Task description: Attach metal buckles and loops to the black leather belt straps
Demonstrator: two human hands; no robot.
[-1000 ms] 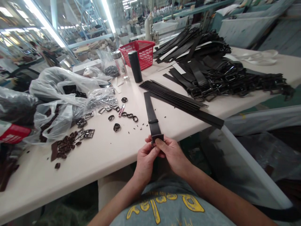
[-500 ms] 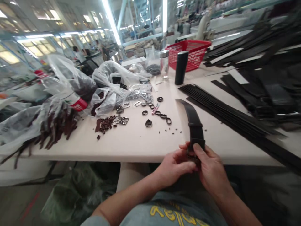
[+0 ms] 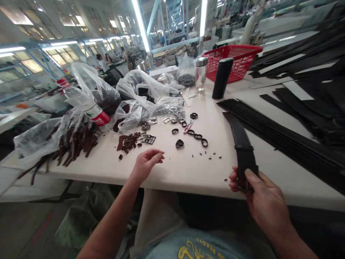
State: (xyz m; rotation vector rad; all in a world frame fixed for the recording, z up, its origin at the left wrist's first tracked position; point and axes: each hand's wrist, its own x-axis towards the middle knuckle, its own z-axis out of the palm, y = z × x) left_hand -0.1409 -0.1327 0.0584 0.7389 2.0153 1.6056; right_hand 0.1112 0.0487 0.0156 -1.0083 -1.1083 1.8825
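Head-camera view: a black belt strap (image 3: pixel 240 138) is held at its near end by the right hand (image 3: pixel 262 201), at about 4 o'clock in the frame, the thumb pressed on top and the fingers curled beneath, so that this grip is closed on the strap at the edge of the pale surface (image 3: pixel 172 172). From there the strap is laid away across the surface toward 12 o'clock, a loop seen around it just above the hand. The left hand (image 3: pixel 147 163) is seen at about 8 o'clock from the strap, resting at the surface's near edge, its fingers loosely curled and nothing held in it. At 12 o'clock from that hand a heap of small brown rings (image 3: pixel 129 141) and metal buckles (image 3: pixel 149 137) is spread; black oval loops (image 3: pixel 188 133) are scattered toward 1 o'clock. Clear plastic bags (image 3: pixel 134 93) are piled at 11 o'clock. A bundle of black strips (image 3: pixel 280 133) is laid at 3 o'clock of the strap, with a black cylinder (image 3: pixel 222 78) and a red basket (image 3: pixel 234 59) beyond.
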